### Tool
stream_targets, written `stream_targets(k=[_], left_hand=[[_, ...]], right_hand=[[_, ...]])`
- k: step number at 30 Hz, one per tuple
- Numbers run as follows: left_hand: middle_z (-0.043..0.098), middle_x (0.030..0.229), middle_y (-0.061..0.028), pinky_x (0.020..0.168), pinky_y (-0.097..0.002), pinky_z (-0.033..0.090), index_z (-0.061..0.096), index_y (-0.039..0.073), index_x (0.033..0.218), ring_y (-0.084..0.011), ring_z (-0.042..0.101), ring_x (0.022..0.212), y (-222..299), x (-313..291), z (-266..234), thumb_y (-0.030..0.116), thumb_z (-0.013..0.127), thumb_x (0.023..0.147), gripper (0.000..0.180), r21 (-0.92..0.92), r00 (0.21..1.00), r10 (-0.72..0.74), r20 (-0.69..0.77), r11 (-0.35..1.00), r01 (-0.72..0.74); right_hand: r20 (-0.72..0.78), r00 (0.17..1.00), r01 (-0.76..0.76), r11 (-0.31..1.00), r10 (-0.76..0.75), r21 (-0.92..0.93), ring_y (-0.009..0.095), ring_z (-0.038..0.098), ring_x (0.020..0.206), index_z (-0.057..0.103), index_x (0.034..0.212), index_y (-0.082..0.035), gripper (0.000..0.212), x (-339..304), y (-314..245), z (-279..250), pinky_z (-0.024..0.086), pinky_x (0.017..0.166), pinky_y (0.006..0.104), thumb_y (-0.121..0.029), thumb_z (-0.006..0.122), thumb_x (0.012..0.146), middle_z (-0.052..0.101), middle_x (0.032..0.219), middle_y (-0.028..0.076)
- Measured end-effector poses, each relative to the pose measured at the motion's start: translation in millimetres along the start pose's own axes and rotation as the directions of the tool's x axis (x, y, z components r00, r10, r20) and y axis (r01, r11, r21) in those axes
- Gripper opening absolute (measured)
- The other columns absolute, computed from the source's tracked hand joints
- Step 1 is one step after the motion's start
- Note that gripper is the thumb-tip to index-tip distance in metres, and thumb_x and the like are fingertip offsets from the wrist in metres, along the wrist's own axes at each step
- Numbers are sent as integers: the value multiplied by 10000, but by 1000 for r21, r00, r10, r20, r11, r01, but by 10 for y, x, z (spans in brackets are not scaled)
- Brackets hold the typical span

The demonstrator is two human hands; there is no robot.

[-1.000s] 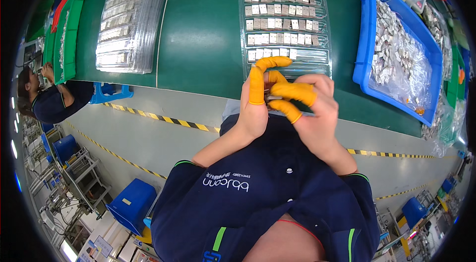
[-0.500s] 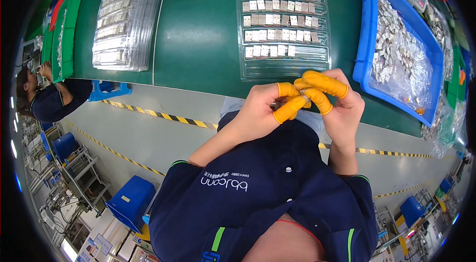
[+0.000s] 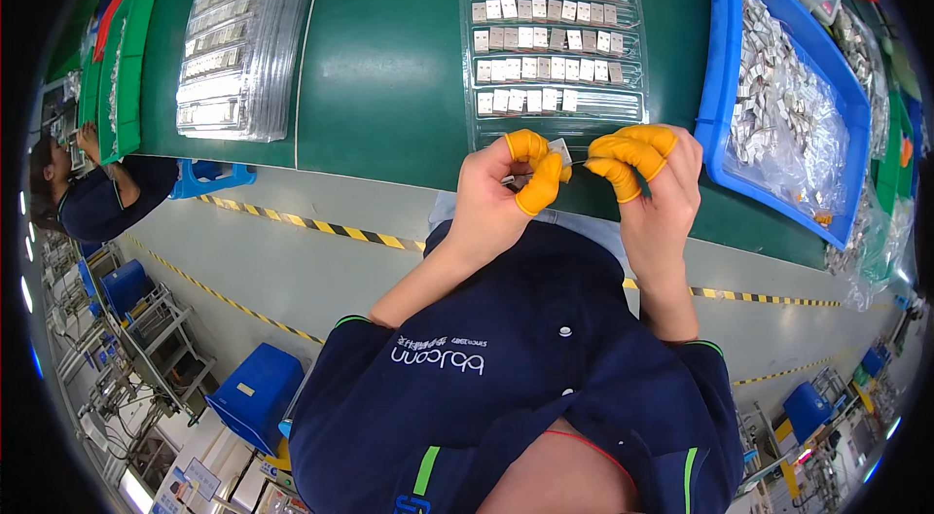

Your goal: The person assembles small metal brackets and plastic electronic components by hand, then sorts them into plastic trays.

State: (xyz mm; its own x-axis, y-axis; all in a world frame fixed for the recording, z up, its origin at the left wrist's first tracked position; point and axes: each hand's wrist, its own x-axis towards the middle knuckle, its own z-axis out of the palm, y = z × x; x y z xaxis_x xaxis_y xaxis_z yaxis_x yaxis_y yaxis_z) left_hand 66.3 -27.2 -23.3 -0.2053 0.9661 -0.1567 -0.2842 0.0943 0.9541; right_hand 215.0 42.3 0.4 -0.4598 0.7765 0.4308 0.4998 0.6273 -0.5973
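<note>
Yellow finger cots cover several fingertips of both hands. Between thumb and finger, my left hand (image 3: pixel 494 185) pinches a silvery USB plug (image 3: pixel 560 150). Thin wires (image 3: pixel 579 163) run from it to my right hand (image 3: pixel 654 185), whose fingertips are closed together on their end. Just beyond both hands lies a clear plastic tray (image 3: pixel 613 107) holding rows of similar USB plugs (image 3: pixel 525 70) with thin wires. Its nearest filled row has plugs on the left and bare plastic on the right.
At right stands a blue bin (image 3: pixel 715 115) of loose plugs and plastic bags. Stacked clear trays (image 3: pixel 233 76) of plugs lie at left on the green table (image 3: pixel 379 57). A co-worker (image 3: pixel 122 198) works beside green bins (image 3: pixel 131 76) at far left.
My hands have drawn apart from a shared pinch, the left moving slightly left. The plug now shows in my left fingers, with wires stretched toward my right hand.
</note>
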Motion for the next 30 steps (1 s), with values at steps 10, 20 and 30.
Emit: stream_targets(k=[10,20,30], left_hand=[[601,734,-42,540,-192,407,549,6,986,-62,529,623,58,61,25,135,563,885,164,2,990,-142,17,990,142],[524,676,-76,428,-174,270,407,34,1259,-68,345,463,179,136,-3,451,217,966,545,-290,983,-153,-101,950,118],[564,775,-56,452,-168,301,264,109,1357,-47,410,502,183,109,107,541,195,936,608,-362,991,-132,-10,924,119]], right_hand=[[-33,999,27,999,-27,24,282,522,914,638,858,-60,239,16,-11,68,398,790,372,-50,694,625,579,955,65],[-35,998,-56,980,50,-190,285,493,974,631,871,-45,236,46,230,245,379,835,376,-36,705,647,556,991,80],[79,991,83,966,-105,244,278,521,901,658,936,-56,373,95,-160,81,438,765,368,-125,762,584,582,969,74]])
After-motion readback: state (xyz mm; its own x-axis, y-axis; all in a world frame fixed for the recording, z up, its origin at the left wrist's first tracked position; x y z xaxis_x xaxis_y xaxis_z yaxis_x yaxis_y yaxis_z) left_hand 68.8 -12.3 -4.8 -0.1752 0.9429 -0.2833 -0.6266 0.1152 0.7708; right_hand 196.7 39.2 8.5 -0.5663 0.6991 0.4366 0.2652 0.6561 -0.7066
